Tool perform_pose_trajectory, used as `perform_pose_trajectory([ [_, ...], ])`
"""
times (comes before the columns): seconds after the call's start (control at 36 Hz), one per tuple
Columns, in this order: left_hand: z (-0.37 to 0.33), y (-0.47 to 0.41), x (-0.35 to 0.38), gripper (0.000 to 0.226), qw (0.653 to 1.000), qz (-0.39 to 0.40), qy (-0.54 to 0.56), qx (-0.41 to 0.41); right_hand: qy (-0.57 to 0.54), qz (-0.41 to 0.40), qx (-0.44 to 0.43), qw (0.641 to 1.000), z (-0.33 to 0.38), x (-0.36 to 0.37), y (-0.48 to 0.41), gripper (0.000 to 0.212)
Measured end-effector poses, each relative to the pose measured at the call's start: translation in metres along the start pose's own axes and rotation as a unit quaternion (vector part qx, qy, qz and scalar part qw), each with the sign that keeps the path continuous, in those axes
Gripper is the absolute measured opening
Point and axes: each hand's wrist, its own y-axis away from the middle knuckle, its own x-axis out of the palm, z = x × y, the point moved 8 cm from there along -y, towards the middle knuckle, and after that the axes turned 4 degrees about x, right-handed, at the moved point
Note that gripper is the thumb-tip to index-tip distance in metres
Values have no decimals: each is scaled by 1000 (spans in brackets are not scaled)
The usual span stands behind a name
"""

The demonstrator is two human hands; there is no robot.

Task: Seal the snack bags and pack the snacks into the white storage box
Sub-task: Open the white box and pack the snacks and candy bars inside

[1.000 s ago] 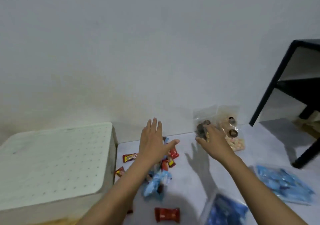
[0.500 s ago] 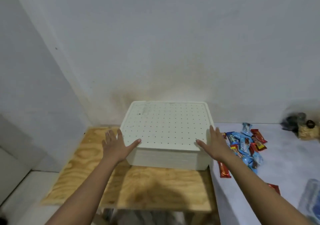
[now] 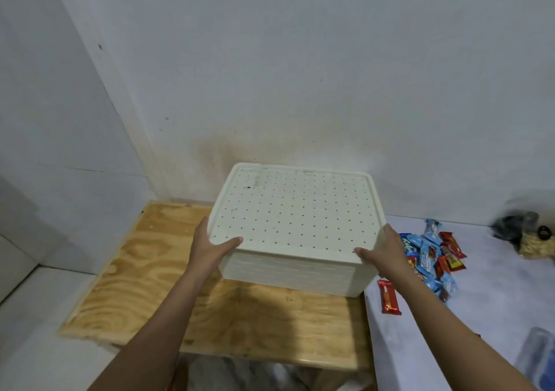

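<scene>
Fingers of the left hand (image 3: 210,249) clasp the near-left corner of the lid (image 3: 295,210): the thumb lies flat on top, just inside the rim, and the other fingers run up along the left edge, their tips hidden behind it. The forearm reaches in from the near edge over a plywood board (image 3: 144,273), which lies against the white wall in the left corner.

On the right part of that board, close to the wall, stands the white storage box (image 3: 288,273). Its lid is on, pale cream and dotted with rows of small holes, and the near wall below shows fine horizontal ribs.

At the near-right corner the right hand (image 3: 383,251) grasps the lid in the same way, thumb on top pointing left, palm and fingers wrapped round the right edge.

Just right of the box, on a pale tabletop (image 3: 495,309), one red snack bar (image 3: 389,297) lies alone near the board's edge. Beyond it sits a loose pile of blue and red wrapped snacks (image 3: 432,258), partly behind the right wrist. Farther right, near the wall, blurred clear snack bags (image 3: 528,234) hold dark and pale pieces; whether they are sealed cannot be told. Another clear bag with blue contents (image 3: 537,357) is cut off at the near right edge.
</scene>
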Motion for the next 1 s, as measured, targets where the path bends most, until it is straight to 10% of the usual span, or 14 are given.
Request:
perform_pose_trajectory([
  [0.42, -5, 27, -92, 92, 992, -99, 68, 44, -30, -21, -141, 989, 71, 27, 42, 95],
  [1.0, 177, 67, -392, 79, 975, -208, 36, -68, 71, 166, -196, 964, 247, 353, 130, 85],
])
